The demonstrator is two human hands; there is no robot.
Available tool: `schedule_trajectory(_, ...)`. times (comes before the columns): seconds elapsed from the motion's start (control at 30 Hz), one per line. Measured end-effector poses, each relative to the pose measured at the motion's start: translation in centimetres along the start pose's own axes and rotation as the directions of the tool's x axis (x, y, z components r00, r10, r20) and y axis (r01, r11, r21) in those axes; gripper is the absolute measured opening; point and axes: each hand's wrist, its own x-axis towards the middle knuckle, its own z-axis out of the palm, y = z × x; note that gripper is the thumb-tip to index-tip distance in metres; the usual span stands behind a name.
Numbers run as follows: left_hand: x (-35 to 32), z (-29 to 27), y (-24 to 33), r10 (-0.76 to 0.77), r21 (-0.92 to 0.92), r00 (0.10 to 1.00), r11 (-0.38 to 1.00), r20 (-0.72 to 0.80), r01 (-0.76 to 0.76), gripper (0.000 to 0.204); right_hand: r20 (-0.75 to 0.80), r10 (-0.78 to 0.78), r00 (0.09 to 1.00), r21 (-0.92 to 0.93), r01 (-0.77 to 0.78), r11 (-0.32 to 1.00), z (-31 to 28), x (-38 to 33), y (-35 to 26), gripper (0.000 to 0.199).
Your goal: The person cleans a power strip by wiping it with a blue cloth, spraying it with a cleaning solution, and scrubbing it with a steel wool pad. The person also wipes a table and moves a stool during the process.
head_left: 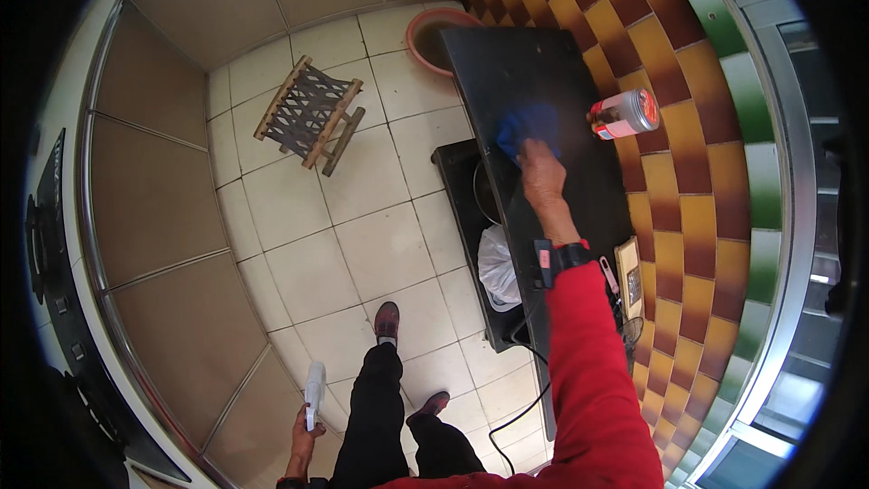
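My right hand [541, 172] presses a bunched blue cloth [525, 125] onto the dark top of a long black table [507, 63]. Its fingers are curled over the cloth, and the cloth is slightly blurred. Down at the lower left, my left hand [304, 442] is closed around the lower end of a white elongated object [314, 389]. That object is held upright beside my leg, away from the table; its exact kind cannot be made out.
A clear jar with a red label [625, 115] stands by the tiled wall. A cream box [628, 276] lies nearer. Below the tabletop are a white plastic bag [498, 267] and a black cable [518, 407]. A folding stool [312, 113] and pink basin [418, 36] are on the floor.
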Motion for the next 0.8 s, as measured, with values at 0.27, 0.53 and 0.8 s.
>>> schedule_trajectory(0.27, -0.2, -1.0, -1.4, -0.168, 0.063, 0.986, 0.984, -0.012, 0.169, 0.081, -0.273, 0.366, 0.890, 0.948, 0.313, -0.053, -21.0, 2.2, 5.1, 0.020)
schedule_trajectory(0.53, 0.7, -0.7, -1.8, -0.118, 0.249, 0.988, 0.964, 0.099, 0.090, 0.081, 0.034, 0.430, 0.902, 0.990, -0.089, 0.107, -21.8, -3.8, 9.9, 0.012)
schedule_trajectory(0.8, 1.2, 2.2, 3.2, 0.039, 0.222, 0.991, 0.973, 0.130, -0.068, 0.086, 0.012, 0.336, 0.942, 0.197, -0.332, 0.923, -7.3, -5.0, 7.8, 0.032)
